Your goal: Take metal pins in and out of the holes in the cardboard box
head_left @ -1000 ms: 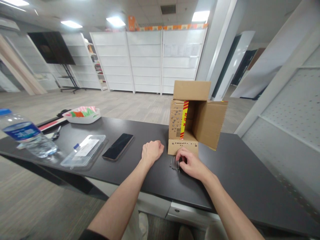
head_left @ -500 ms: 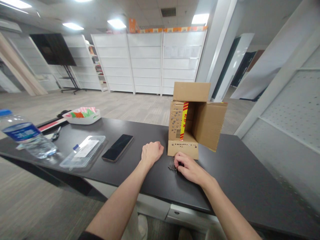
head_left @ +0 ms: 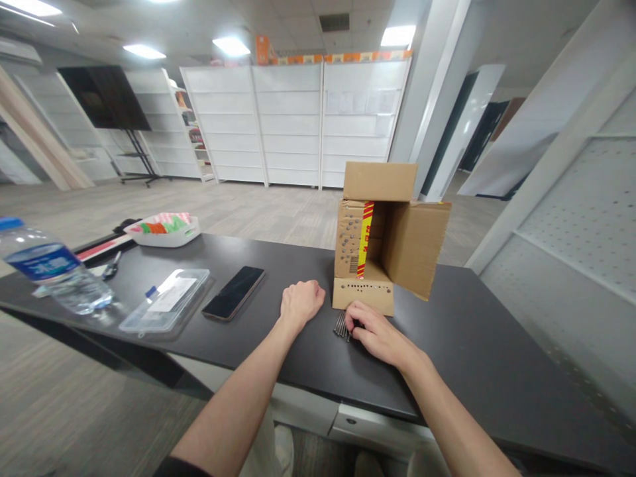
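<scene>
A small bunch of dark metal screws [head_left: 340, 326] lies on the black table, just in front of the cardboard box. My right hand [head_left: 375, 331] rests over their right end, thumb and fingers curled together on them; the fingertips are partly hidden. To the left, my left hand [head_left: 302, 301] lies on the table as a closed fist with nothing showing in it. The open cardboard box [head_left: 348, 248] stands upright, its lower front flap [head_left: 364, 303] folded down and pierced by a row of small holes. Several round metal heads dot the box's left face.
Left of my left hand lies a black phone [head_left: 234, 293], then a clear plastic case [head_left: 166, 301]. A water bottle [head_left: 54, 268] stands at the far left, with a white basket [head_left: 166, 237] behind. The box's side flap [head_left: 422, 252] sticks out rightward.
Almost nothing differs. My right hand has shifted very slightly at the screws; my left fist and the box stay in place.
</scene>
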Tool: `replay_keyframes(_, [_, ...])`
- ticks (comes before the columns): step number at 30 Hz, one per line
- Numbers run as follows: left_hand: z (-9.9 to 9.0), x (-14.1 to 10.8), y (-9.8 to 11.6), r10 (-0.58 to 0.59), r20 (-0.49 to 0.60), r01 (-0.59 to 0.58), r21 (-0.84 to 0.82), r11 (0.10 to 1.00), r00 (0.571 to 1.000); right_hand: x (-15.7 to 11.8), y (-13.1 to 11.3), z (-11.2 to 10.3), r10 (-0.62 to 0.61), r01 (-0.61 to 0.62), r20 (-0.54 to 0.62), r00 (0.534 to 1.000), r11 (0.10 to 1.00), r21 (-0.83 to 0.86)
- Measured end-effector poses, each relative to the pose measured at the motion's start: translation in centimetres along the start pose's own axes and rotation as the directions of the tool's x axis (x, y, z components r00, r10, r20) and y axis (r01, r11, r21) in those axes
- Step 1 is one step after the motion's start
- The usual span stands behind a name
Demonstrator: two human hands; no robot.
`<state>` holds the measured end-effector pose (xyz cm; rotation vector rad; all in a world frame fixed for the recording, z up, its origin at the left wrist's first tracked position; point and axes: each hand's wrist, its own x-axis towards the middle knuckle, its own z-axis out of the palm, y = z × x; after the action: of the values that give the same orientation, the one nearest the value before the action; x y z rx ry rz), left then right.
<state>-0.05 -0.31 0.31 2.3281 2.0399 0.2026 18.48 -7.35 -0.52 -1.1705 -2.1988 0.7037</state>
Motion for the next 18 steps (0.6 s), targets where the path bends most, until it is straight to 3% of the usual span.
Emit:
replay_keyframes(8, [-0.1,0.0,0.0,0.002,0.010,-0.002,-0.004,1.000,1.000,0.0,0.0,0.1,-0.023,0.023,0.012,1.000,1.000,-0.012])
replay_keyframes(18, [-0.2,-0.1,0.1,-0.022,0.020,0.022,0.000,1.000,1.000,-0.2,-1.0,0.1,0.032,-0.035,-0.022,0.999,0.992,-0.125])
